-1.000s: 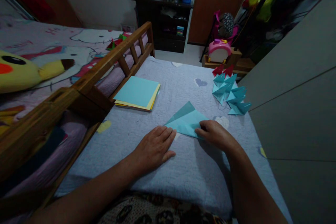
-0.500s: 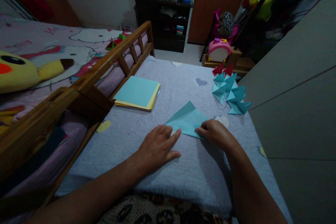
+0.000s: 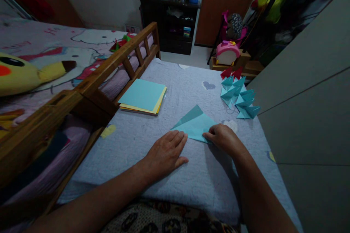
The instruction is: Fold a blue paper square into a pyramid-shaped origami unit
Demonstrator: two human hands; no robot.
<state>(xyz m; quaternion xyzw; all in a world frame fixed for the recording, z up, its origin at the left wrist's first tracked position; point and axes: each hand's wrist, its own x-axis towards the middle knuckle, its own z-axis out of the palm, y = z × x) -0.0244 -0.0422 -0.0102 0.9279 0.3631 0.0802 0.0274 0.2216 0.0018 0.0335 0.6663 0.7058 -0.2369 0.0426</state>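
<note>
A light blue sheet of origami paper (image 3: 194,123), folded into a pointed shape, lies on the bed in front of me. My left hand (image 3: 169,151) rests flat on the paper's left lower edge, fingers stretched out and thumb apart. At the paper's right corner, my right hand (image 3: 222,138) pinches the edge between thumb and curled fingers. Part of that corner is hidden under the right hand. Beyond the left hand sits a stack of square coloured paper (image 3: 143,95), light blue on top with yellow sheets beneath.
Several folded blue paper pieces (image 3: 237,96) and red ones (image 3: 229,73) stand at the bed's right edge. A wooden rail (image 3: 117,58) runs along the left, with a yellow plush toy (image 3: 22,76) behind it. A pale cabinet (image 3: 311,127) borders the right side.
The fingers of my left hand have drawn closer together on the paper's edge. My right hand keeps its pinch, and the paper has hardly moved.
</note>
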